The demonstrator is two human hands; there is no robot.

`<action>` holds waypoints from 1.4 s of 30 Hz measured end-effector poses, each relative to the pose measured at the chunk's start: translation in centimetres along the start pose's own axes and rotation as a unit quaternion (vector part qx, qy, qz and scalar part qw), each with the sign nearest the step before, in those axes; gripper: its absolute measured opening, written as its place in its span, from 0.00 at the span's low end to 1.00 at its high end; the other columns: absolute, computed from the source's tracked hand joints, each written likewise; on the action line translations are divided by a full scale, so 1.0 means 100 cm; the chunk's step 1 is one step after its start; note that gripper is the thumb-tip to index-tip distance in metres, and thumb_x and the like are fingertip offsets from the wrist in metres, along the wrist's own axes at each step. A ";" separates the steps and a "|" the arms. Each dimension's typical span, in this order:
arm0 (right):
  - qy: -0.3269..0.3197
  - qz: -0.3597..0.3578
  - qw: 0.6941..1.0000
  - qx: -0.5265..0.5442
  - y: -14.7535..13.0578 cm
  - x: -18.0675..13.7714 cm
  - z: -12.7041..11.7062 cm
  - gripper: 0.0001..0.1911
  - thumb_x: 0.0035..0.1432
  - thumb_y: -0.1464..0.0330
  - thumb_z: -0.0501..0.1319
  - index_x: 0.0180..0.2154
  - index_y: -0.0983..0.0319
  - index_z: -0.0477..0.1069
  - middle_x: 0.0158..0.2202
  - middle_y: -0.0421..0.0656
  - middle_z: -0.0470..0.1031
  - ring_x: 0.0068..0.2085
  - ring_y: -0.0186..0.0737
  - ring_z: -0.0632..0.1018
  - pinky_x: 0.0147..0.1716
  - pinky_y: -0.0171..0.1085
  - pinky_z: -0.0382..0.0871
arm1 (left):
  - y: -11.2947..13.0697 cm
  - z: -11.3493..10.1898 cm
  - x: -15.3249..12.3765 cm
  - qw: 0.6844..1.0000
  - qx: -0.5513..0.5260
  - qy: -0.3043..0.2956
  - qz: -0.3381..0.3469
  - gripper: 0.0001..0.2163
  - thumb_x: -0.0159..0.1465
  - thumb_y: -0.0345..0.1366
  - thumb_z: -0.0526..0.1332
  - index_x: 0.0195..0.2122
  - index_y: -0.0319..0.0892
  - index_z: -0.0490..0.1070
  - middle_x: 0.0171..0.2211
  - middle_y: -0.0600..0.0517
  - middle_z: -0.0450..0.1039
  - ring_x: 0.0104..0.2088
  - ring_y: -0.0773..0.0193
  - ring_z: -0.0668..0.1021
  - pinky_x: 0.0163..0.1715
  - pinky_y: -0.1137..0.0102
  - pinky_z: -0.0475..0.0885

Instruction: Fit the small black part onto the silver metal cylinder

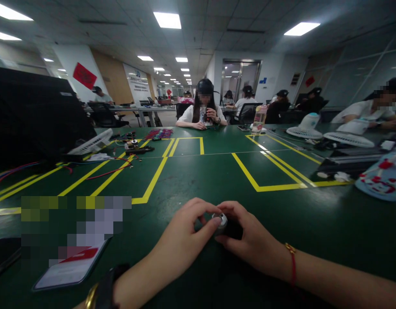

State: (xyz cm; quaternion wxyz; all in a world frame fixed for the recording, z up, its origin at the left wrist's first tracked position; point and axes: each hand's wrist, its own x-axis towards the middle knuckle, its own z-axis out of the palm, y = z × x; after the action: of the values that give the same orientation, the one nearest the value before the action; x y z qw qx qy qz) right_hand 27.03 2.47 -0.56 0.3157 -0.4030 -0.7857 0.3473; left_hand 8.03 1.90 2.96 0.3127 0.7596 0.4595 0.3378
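Observation:
A small silver cylindrical part (221,224) stands on the green table in front of me, and its exact kind is not clear. My left hand (190,225) reaches it from the left, thumb and index finger closed on its top. From the other side my right hand (254,238) curls round it, with fingertips touching its rim and side. The fingers hide much of the cylinder, and a dark shadow fills the right palm. A dark band and a gold one circle my left wrist; a red cord is on my right.
A phone (72,268) lies at lower left, partly blurred out. Wires and small electronic parts (133,146) sit beyond it, near a large black monitor (30,120). White fans (306,126), a bottle (259,120) and a blue patterned bag (383,176) stand at right. A person (202,107) sits opposite.

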 end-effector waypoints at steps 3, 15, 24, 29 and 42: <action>-0.005 -0.004 1.000 0.015 -0.001 0.001 -0.001 0.25 0.52 0.71 0.62 0.52 0.61 0.60 0.50 0.45 0.68 0.48 0.34 0.72 0.49 0.36 0.68 | 0.006 0.002 0.007 1.000 0.004 0.006 0.015 0.06 0.63 0.32 0.61 0.34 0.45 0.78 0.35 0.52 0.74 0.37 0.60 0.76 0.37 0.67 0.70; 0.016 -0.001 1.000 -0.010 -0.002 -0.003 -0.004 0.24 0.50 0.71 0.62 0.50 0.60 0.62 0.45 0.41 0.70 0.43 0.31 0.73 0.44 0.33 0.68 | -0.023 -0.007 -0.002 0.999 0.047 0.009 -0.016 0.02 0.58 0.35 0.67 0.30 0.47 0.80 0.33 0.52 0.74 0.37 0.56 0.76 0.39 0.64 0.68; 0.020 0.012 0.999 -0.046 -0.001 -0.006 -0.006 0.21 0.50 0.68 0.64 0.47 0.59 0.65 0.44 0.41 0.70 0.43 0.32 0.73 0.43 0.34 0.69 | -0.029 0.011 -0.002 0.996 0.078 -0.022 -0.025 0.04 0.53 0.38 0.71 0.31 0.51 0.80 0.34 0.53 0.76 0.40 0.52 0.74 0.39 0.62 0.63; 0.106 0.041 0.992 -0.049 0.013 -0.012 -0.038 0.25 0.53 0.61 0.63 0.52 0.60 0.63 0.48 0.45 0.70 0.45 0.35 0.74 0.46 0.36 0.71 | -0.027 -0.015 -0.014 0.998 0.033 0.012 -0.057 0.09 0.64 0.40 0.59 0.44 0.48 0.76 0.39 0.51 0.75 0.38 0.57 0.76 0.38 0.66 0.69; 0.326 0.341 0.782 -0.408 0.156 -0.148 -0.253 0.34 0.49 0.45 0.59 0.51 0.60 0.64 0.33 0.54 0.72 0.26 0.43 0.74 0.23 0.42 0.66 | -0.069 -0.046 -0.047 0.937 -0.232 0.137 -0.221 0.10 0.64 0.43 0.61 0.41 0.45 0.77 0.34 0.53 0.77 0.35 0.60 0.77 0.37 0.68 0.72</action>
State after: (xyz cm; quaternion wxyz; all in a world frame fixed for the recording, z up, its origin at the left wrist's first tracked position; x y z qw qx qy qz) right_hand 60.17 4.02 -2.04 0.2201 -0.8247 -0.5159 -0.0722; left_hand -0.64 1.02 -0.88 0.4813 0.4911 0.5633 0.4582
